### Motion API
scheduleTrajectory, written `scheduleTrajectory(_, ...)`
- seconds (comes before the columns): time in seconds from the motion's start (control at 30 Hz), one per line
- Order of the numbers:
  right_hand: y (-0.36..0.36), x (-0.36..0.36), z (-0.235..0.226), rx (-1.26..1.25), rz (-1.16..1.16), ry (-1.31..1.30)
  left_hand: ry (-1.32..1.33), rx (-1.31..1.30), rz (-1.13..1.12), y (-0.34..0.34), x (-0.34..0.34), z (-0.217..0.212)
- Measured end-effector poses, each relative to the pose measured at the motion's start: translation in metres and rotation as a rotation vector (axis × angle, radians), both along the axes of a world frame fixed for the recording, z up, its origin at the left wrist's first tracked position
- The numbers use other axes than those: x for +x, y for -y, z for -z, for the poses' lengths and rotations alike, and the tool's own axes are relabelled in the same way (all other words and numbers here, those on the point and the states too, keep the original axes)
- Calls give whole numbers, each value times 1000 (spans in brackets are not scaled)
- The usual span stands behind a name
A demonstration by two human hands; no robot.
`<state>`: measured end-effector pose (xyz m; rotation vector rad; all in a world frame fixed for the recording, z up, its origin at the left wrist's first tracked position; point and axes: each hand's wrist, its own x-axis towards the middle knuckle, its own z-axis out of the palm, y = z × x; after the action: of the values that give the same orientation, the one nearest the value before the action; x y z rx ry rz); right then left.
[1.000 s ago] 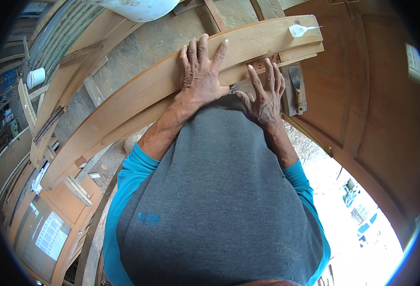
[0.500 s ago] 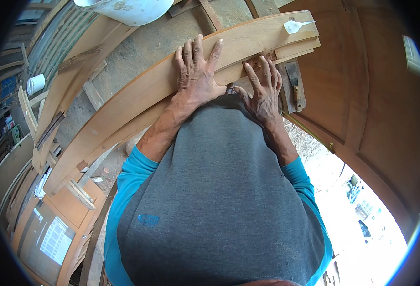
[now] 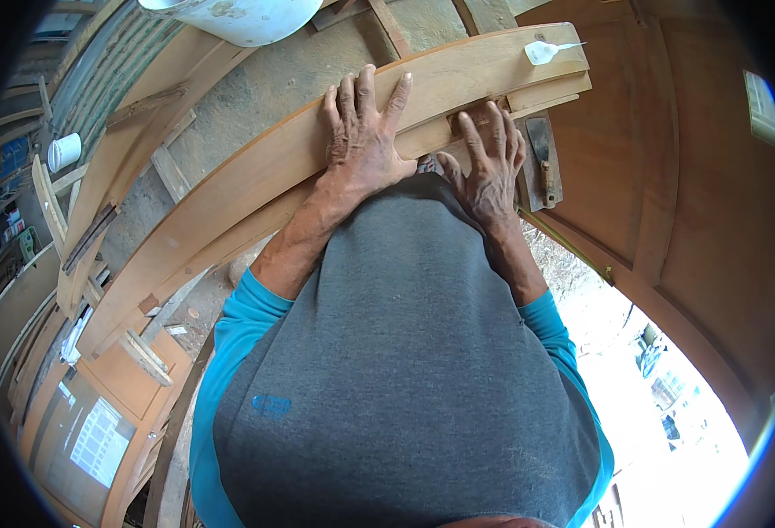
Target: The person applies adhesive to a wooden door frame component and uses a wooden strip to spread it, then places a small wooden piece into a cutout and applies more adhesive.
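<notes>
My left hand (image 3: pixel 365 132) lies spread and flat on a long curved wooden board (image 3: pixel 255 158), its fingertips near the far edge. To its right my right hand (image 3: pixel 491 172) is open, fingers apart, over the near edge of the wood beside a dark notch (image 3: pixel 471 117). Whether its fingertips press on the wood I cannot tell. A small white squeeze bottle (image 3: pixel 541 54) with a thin pointed tip rests on the board's right end. Right of my right hand, a flat-bladed hand tool with a wooden handle (image 3: pixel 547 182) sits on a small wooden block (image 3: pixel 534 195).
A white bucket (image 3: pixel 255 26) stands beyond the board, and a small white tub (image 3: pixel 64 152) is at the left. Large brown wooden panels (image 3: pixel 616 141) rise at the right. A glazed wooden door (image 3: pixel 97 440) and several timber pieces lie at lower left.
The fingers of my right hand have shifted slightly to the right, baring more of the dark notch. My left hand stays in place on the board.
</notes>
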<state>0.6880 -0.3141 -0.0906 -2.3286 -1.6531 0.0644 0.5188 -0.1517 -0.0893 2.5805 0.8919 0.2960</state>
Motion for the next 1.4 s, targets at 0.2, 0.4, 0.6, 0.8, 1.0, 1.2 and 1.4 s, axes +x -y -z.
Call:
scheduleTrajectory(0.2,1,24,10,0,148,91,-14,-7,5,-1,1,-2)
scheduleTrajectory(0.4,-5,37,12,29,168,76,-11,-5,10,-1,0,0)
scheduleTrajectory(0.6,-4,36,15,10,152,103,-12,-15,11,-2,1,-2)
scheduleTrajectory(0.8,0,29,12,-17,149,86,-15,-13,2,-1,1,-2)
scheduleTrajectory(1.0,-1,34,4,136,129,-16,-16,-13,0,-1,0,-1)
scheduleTrajectory(1.2,-9,28,-8,133,-115,-87,-22,-16,-1,-2,1,-3)
scheduleTrajectory(1.4,-9,18,0,103,-145,9,-43,-19,3,-1,1,-4)
